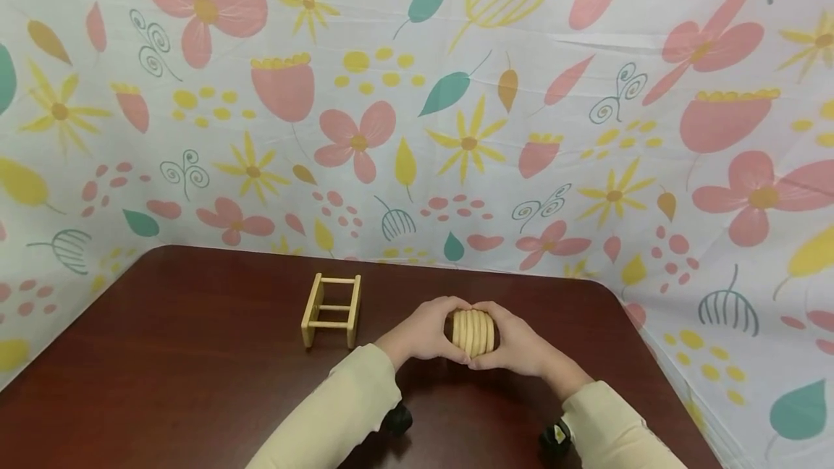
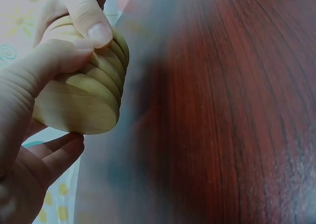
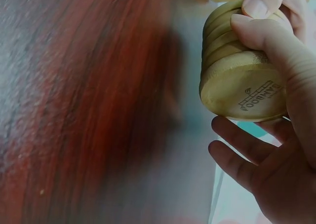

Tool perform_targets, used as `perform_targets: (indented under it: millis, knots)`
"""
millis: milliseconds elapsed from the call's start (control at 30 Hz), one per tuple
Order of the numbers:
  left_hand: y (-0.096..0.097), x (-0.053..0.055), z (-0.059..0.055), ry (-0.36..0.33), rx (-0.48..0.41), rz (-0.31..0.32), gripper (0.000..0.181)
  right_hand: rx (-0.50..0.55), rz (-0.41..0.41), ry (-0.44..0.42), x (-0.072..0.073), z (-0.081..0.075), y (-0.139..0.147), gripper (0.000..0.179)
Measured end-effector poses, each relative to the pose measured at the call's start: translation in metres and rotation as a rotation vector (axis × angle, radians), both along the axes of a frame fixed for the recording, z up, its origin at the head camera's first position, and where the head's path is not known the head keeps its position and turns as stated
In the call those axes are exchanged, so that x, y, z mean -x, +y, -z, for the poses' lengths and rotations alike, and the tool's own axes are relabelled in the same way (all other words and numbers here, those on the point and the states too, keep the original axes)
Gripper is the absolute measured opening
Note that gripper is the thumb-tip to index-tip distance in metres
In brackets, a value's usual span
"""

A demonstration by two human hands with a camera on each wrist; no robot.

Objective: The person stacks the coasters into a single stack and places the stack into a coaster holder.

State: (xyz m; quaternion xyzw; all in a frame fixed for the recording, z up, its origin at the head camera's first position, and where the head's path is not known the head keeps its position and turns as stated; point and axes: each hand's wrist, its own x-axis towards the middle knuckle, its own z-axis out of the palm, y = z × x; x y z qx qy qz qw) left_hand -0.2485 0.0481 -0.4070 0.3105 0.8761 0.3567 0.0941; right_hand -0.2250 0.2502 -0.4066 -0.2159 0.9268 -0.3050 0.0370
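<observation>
Both hands hold a stack of round bamboo coasters point(image 1: 473, 333) above the table, the discs standing on edge side by side. My left hand point(image 1: 426, 329) grips the stack from the left and my right hand point(image 1: 515, 342) from the right, their thumbs meeting on the near side. The left wrist view shows a plain wooden end face on the stack point(image 2: 81, 108). On the opposite end face point(image 3: 247, 93), in the right wrist view, a printed mark reads "BAMBOO". Left of the hands stands a small wooden rack point(image 1: 315, 313) with crossbars.
The dark reddish-brown table point(image 1: 163, 353) has rounded far corners. A flower-printed cloth point(image 1: 391, 129) hangs behind it and along its sides. Black wrist devices point(image 1: 396, 420) sit below both light sleeves point(image 1: 345, 400).
</observation>
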Motion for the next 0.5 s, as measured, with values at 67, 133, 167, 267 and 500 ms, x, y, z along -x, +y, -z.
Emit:
perform_targets:
  millis: [67,133,167,267,500]
  knots:
    - [-0.003,-0.001,-0.002,-0.004,-0.008,0.001,0.076,0.007,-0.009,0.009,0.000,-0.002,-0.002,0.084]
    - [-0.006,-0.001,-0.004,-0.012,-0.018,0.000,0.076,0.001,-0.013,0.019,0.001,-0.005,-0.004,0.084]
    - [-0.007,-0.002,-0.005,-0.015,-0.023,-0.003,0.077,-0.001,-0.014,0.021,0.002,-0.006,-0.006,0.084]
    - [-0.012,-0.002,-0.005,-0.022,-0.043,-0.008,0.077,-0.001,-0.018,0.021,0.002,-0.009,-0.010,0.084]
    - [-0.019,-0.011,-0.006,-0.040,-0.064,0.000,0.078,-0.035,-0.015,-0.001,-0.004,-0.014,-0.015,0.083]
